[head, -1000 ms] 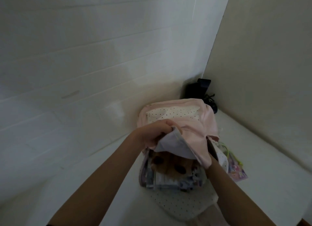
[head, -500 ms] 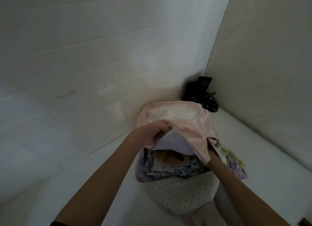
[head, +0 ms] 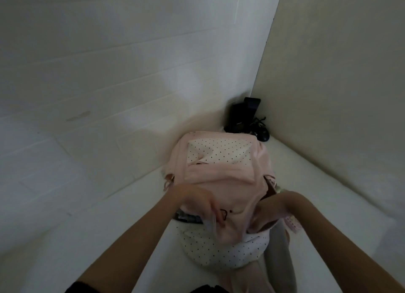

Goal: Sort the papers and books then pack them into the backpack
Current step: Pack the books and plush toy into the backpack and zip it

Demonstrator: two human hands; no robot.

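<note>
A pink backpack [head: 221,174] with white dotted panels lies on the white surface, its top toward me. My left hand [head: 197,201] grips the pink front flap near the opening and is blurred by motion. My right hand [head: 277,205] holds the flap's right edge by the zipper trim. The flap is pulled down over most of the opening. A thin dark strip of the books and papers [head: 187,217] shows at the left under the flap; the rest is hidden.
Black devices with cables [head: 245,119] sit in the far corner behind the backpack. A white tiled wall [head: 109,95] rises on the left and a beige wall [head: 339,95] on the right. Grey and pink straps [head: 278,255] trail toward me.
The flap was held up, showing the books inside. Both hands have pulled it down toward me, covering nearly all of them. The colourful items at the backpack's right are no longer in sight.
</note>
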